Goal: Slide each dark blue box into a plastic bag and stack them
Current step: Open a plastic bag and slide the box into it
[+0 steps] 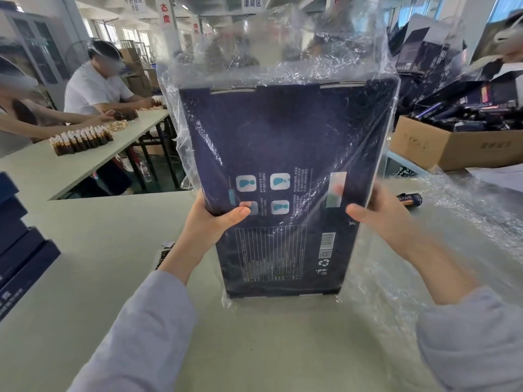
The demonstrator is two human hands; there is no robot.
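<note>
Upright, dark blue box (285, 142) in plastic bag (283, 46), left hand (210, 222), right hand (379, 219) gripping side edges

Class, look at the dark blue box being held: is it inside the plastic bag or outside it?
Inside. The plastic bag covers the dark blue box down to its bottom corners and rises loosely above its top.
</note>
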